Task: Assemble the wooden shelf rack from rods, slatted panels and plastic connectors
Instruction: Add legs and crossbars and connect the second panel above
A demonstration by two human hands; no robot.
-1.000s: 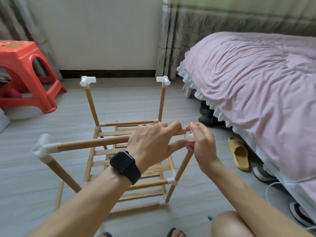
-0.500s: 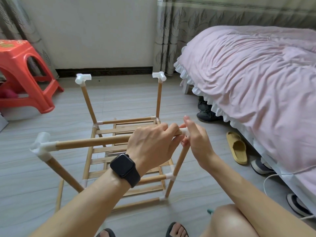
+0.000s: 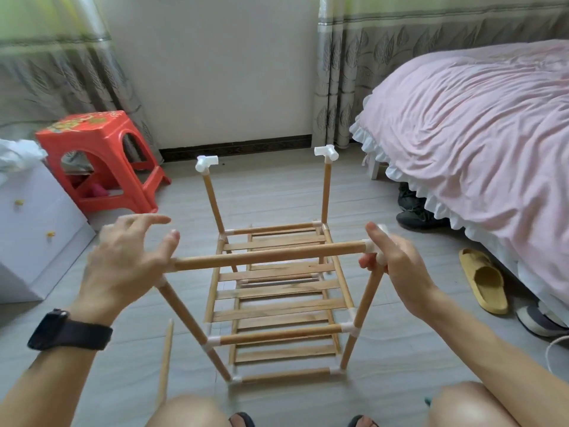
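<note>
At 3 o'clock end of top rod [image 3: 268, 257], connector [image 3: 371, 246] is gripped by right hand [image 3: 397, 266]; at 9 o'clock, left hand [image 3: 123, 260] is spread wide.

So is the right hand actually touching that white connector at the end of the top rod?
Touching. The head view shows the right hand gripping the white connector where the top rod ends, with its fingers curled round it.

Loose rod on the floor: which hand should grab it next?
Left, probably. The left hand is open, fingers spread, on the same side as the loose rod; the right hand grips the front corner connector.
</note>
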